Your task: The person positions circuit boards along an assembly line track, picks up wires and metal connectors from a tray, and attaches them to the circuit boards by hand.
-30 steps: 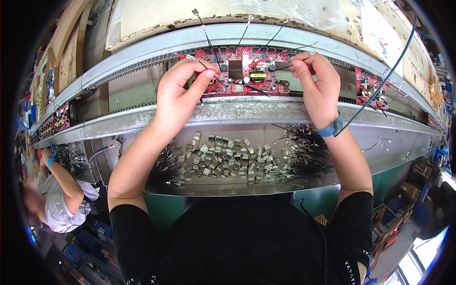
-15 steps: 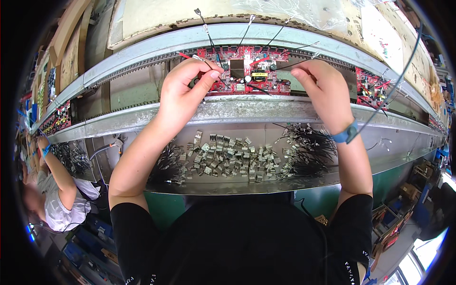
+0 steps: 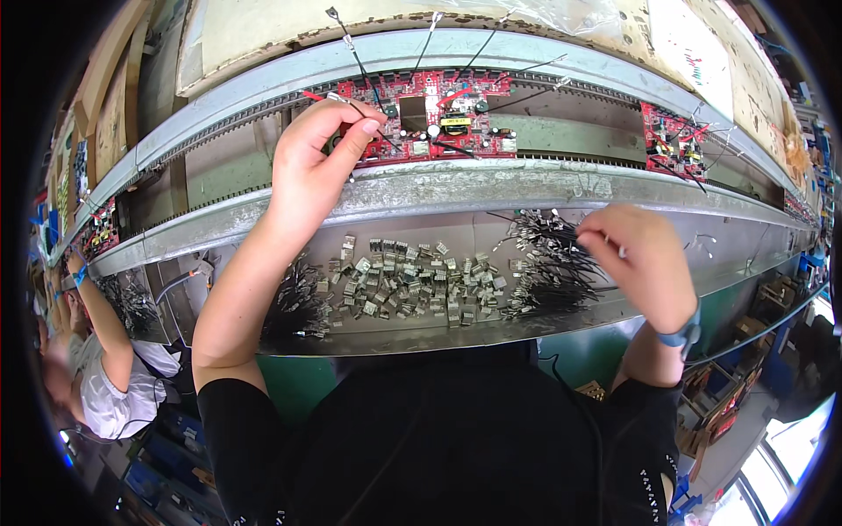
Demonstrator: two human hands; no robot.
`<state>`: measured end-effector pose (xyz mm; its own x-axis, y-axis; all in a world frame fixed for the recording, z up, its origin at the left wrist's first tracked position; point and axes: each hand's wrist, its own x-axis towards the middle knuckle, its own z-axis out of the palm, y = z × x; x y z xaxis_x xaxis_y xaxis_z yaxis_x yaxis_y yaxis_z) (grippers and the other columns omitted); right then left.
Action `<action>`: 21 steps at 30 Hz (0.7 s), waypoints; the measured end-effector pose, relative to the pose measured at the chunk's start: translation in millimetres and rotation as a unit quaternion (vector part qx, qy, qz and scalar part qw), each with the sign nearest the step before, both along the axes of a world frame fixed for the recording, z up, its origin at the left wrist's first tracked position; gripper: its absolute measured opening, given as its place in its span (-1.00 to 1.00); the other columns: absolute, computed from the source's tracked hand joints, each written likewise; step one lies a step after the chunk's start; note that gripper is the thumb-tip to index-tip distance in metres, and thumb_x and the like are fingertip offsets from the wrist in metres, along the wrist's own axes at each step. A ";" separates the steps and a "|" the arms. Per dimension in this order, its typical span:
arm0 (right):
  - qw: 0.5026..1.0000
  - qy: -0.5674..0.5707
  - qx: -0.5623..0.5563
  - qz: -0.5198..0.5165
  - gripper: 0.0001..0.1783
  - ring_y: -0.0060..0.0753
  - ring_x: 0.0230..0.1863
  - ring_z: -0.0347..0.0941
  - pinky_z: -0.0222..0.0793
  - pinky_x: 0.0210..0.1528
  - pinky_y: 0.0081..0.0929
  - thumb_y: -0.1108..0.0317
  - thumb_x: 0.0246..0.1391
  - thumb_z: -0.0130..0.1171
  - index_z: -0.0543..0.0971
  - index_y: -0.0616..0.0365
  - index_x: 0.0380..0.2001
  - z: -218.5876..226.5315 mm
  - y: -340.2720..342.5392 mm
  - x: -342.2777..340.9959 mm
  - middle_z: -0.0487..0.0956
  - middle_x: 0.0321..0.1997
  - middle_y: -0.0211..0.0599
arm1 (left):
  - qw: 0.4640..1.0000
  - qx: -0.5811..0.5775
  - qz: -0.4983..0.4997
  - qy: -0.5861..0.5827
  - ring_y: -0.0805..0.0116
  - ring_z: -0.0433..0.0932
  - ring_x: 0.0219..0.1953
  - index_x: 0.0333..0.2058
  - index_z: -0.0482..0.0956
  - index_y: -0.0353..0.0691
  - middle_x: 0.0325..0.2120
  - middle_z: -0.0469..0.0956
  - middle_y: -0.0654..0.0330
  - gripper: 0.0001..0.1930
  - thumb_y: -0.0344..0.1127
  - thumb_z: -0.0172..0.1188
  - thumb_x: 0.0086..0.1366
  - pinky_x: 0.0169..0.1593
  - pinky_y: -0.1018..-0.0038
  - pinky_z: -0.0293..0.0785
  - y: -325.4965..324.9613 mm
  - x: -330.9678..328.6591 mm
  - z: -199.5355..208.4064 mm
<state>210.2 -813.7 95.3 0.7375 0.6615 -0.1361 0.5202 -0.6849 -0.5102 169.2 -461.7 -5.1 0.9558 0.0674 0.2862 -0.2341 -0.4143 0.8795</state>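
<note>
Where a red board (image 3: 419,149) lies, a wire (image 3: 391,142) is clamped by the left hand (image 3: 311,153). At the right hand (image 3: 647,261), grip cannot be told.

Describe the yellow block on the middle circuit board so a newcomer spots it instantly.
Between two long grey rails, find the red circuit board by the left hand. Just right of its round white part sits the yellow block, the board's only large yellow piece.
</note>
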 end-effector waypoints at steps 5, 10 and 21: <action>0.996 -0.015 -0.088 0.027 -0.93 -0.03 -0.35 0.55 0.42 -0.34 -0.16 0.38 0.09 0.23 0.61 0.10 -0.35 -39.6 -5.5 -20.0 0.59 -0.41 -0.19 | 1.000 0.021 0.000 -0.004 0.36 0.61 -0.21 -0.29 0.62 -0.33 -0.28 0.68 0.17 -0.96 -0.49 0.26 0.32 -0.06 0.46 0.50 -1.4 -1.2 1.5; 0.992 -0.113 -0.046 0.000 -0.93 -0.10 -0.44 0.54 0.42 -0.40 -0.21 0.37 0.09 0.26 0.62 0.04 -0.33 -63.5 6.8 -33.9 0.57 -0.50 -0.28 | 0.996 0.086 -0.016 -0.024 0.25 0.61 -0.23 -0.25 0.66 -0.31 -0.30 0.66 0.13 -0.91 -0.44 0.25 0.31 -0.07 0.40 0.49 -1.3 1.8 3.5; 0.969 -0.240 -0.060 0.021 -0.91 -0.25 -0.59 0.51 0.40 -0.50 -0.27 0.31 0.03 0.35 0.65 -0.04 -0.36 -91.8 13.4 -40.7 0.53 -0.63 -0.39 | 0.980 0.183 0.054 -0.058 0.09 0.58 -0.12 -0.14 0.61 -0.30 -0.26 0.62 0.10 -0.81 -0.49 0.24 0.26 0.04 0.29 0.46 -0.2 -10.2 23.2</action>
